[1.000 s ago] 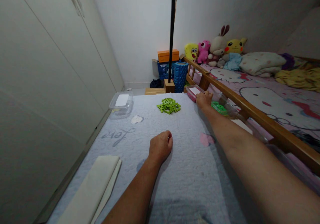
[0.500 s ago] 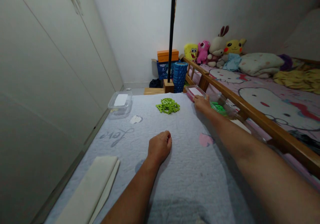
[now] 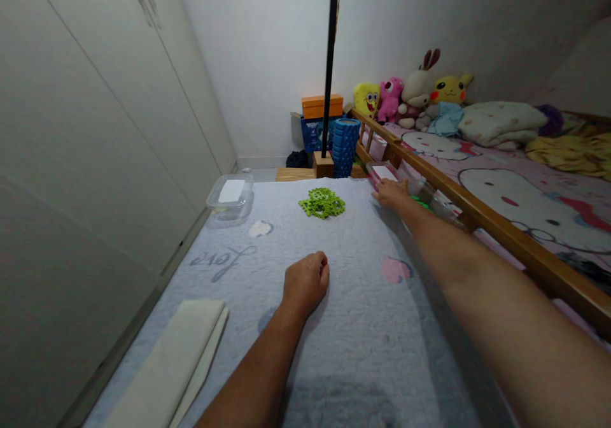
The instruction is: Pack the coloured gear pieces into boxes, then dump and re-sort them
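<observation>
My right hand [image 3: 391, 194] reaches to the far right corner of the cloth-covered table. Its fingers are closed on the near edge of a clear plastic container [image 3: 383, 172] with pink contents and a white label. My left hand [image 3: 306, 281] rests on the cloth near the middle, fingers curled in, with nothing visible in it. Beyond it lies a loose pile of lime-green lattice-like pieces [image 3: 323, 203]. Behind my right wrist, a second clear container [image 3: 432, 200] with green contents is partly hidden.
A clear lidded box [image 3: 230, 193] with a white label stands at the far left. Folded cream cloth [image 3: 176, 358] lies at the near left. A wooden bed rail [image 3: 482, 221] runs along the right, and a black pole [image 3: 329, 78] rises behind the table.
My right hand has moved slightly right with the pink container, toward the bed rail. The second container is now more covered by my arm. My left hand has stayed in place.
</observation>
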`<state>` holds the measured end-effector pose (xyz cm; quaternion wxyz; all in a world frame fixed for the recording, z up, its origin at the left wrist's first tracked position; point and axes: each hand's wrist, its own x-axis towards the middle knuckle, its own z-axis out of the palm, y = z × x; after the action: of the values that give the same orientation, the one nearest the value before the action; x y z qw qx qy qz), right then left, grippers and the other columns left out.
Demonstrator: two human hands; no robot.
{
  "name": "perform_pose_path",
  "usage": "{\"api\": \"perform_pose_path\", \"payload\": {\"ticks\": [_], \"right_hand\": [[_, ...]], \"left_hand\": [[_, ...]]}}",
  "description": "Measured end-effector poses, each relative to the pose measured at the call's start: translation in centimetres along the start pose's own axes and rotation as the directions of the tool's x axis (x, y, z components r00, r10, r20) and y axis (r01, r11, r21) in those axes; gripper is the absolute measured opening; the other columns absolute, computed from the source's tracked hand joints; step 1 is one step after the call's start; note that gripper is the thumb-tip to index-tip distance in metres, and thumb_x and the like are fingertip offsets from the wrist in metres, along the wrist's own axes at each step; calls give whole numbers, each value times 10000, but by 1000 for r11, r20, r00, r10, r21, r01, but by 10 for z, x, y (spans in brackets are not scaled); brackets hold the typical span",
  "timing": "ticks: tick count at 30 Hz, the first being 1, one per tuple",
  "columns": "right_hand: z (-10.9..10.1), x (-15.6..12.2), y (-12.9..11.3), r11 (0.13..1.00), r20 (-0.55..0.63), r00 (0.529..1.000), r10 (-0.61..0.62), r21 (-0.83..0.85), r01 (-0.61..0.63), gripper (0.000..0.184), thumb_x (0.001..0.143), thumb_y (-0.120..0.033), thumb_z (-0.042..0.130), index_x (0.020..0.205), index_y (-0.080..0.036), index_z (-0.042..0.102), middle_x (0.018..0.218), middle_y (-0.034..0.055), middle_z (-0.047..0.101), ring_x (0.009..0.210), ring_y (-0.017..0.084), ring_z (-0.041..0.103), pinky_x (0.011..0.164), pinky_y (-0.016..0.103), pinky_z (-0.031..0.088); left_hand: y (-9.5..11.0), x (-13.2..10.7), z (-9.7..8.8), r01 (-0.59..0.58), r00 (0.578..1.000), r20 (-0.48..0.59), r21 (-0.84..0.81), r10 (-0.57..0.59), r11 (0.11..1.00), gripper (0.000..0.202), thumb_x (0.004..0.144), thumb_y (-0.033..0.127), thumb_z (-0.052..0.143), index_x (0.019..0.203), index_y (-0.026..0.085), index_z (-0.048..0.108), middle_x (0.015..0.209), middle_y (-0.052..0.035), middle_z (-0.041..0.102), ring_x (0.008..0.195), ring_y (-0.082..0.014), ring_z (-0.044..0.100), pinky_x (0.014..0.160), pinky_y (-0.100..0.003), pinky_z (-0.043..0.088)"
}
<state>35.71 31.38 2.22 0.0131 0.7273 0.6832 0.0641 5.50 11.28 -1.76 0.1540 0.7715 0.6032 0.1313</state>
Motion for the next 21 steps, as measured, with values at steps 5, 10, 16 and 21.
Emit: {"api": "perform_pose_path", "payload": {"ticks": [5, 10, 16, 21], "right_hand": [[-8, 6, 4, 998, 47, 997, 61, -19, -60, 461, 992, -459, 471, 1251, -152, 696, 1378, 223, 599, 1231, 379, 568, 1098, 628, 317], [-12, 12, 8, 998, 95, 993, 66, 0, -67, 506, 1000, -494, 440, 1318, -175, 670, 1399, 218, 597, 1282, 401, 548, 1117, 670, 288], [-5, 14, 12, 997, 39, 997, 62, -58, -60, 507, 981, -536, 465, 1279, -203, 705, 1411, 208, 596, 1384, 441, 431, 1145, 747, 122], [-2, 11, 16, 999, -4, 999, 51, -14, -51, 451, 966, -514, 510, 1257, -236, 714, 1411, 190, 591, 1429, 446, 350, 1138, 767, 146]], "left_hand": [[-1, -1, 0, -1, 1000, 0, -6, 1, 1000, 192, 976, 304, 488, 1026, 248, 665, 967, -23, 745, 887, -182, 683, 743, -288, 424], [-1, 0, 0, -5, 1000, -6, -6, 5, 1000, 193, 978, 310, 489, 1024, 247, 666, 972, -19, 747, 893, -179, 683, 743, -283, 423], [-1, -1, 2, -13, 1000, -17, -11, 13, 1000, 180, 973, 300, 495, 1017, 245, 661, 970, -14, 749, 886, -173, 683, 731, -280, 413], [-1, -1, 2, -11, 1000, -19, -7, 11, 1000, 186, 978, 305, 489, 1017, 244, 660, 965, -14, 747, 882, -175, 682, 732, -285, 413]]}}
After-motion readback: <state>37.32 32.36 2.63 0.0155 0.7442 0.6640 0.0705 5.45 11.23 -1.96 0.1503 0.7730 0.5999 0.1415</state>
